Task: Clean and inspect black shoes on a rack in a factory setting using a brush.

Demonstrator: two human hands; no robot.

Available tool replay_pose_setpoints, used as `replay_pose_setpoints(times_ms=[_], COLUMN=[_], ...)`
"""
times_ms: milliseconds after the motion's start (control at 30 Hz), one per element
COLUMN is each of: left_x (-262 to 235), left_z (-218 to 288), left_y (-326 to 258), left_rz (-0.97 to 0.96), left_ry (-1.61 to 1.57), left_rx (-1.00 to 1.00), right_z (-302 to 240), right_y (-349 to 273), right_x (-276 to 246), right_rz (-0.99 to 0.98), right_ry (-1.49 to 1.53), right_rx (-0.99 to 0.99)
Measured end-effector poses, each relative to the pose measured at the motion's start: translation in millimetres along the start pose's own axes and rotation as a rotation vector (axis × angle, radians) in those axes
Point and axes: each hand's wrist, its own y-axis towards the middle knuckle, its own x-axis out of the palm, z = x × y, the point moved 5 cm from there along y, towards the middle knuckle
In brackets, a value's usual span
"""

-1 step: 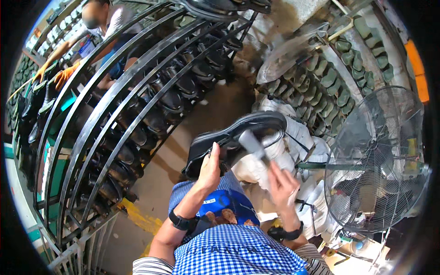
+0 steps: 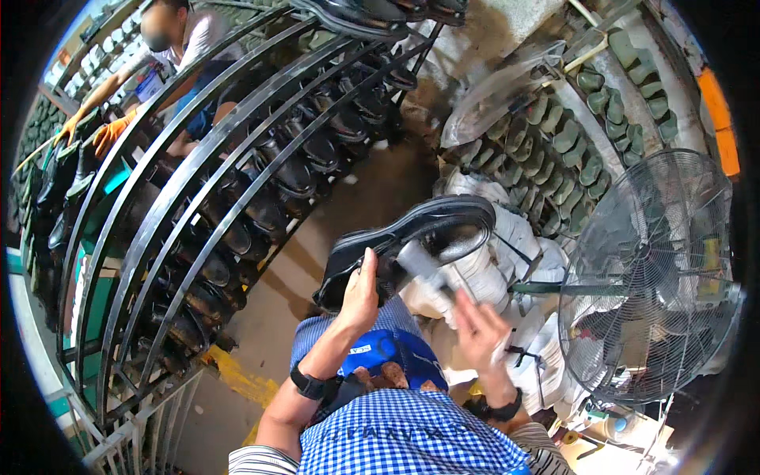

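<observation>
1. My left hand (image 2: 361,294): fingers curled around the toe end of a black boot (image 2: 412,245), gripping it and holding it up in front of me, sole uppermost.
2. Black boot: lies tilted, toe toward my left, open shaft toward my right hand; its inside shows pale.
3. My right hand (image 2: 477,332): fingers spread loosely, blurred; a grey strip-like tool (image 2: 423,265) runs from it up into the boot's opening. Whether the fingers pinch it I cannot tell.
4. Both wrists carry a black band.
5. Left of my left hand: a curved metal rack (image 2: 186,190) filled with rows of black boots.
6. Beyond the rack, far from my hands: another person with orange gloves (image 2: 107,131) at work.
7. Right of my right hand: a large standing fan (image 2: 653,277) with a wire guard.
8. Behind the held boot: a heap of white bundles (image 2: 514,237); above it, rows of green shoe forms (image 2: 570,150).
9. Below my hands: my blue cap and checked shirt.
</observation>
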Motion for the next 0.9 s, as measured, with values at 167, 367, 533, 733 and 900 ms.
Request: replay_pose_setpoints(times_ms=[167, 367, 533, 733, 900], left_x=[20.6, 22.7, 10.1, 9.8, 7.9], left_z=[4.2, -4.0, -11.9, -10.1, 2.6], left_y=[-1.6, 1.3, -0.3, -0.2, 4.7], left_rz=[-0.023, -0.041, 0.054, -0.001, 0.104], left_ry=[-0.153, -0.055, 0.247, 0.300, 0.153], left_rx=[-0.079, -0.101, 0.008, -0.063, -0.077], right_z=[4.6, 3.6, -1.1, 9.5, 8.5], right_y=[19.4, 14.0, -2.6, 14.4, 28.3], right_x=[-10.0, -8.1, -3.1, 14.7, 20.3], right_rz=[0.104, 0.049, 0.089, 0.098, 0.063], right_ry=[-0.025, -0.081, -0.037, 0.028, 0.158], right_rx=[-0.031, -0.164, -0.131, -0.015, 0.044])
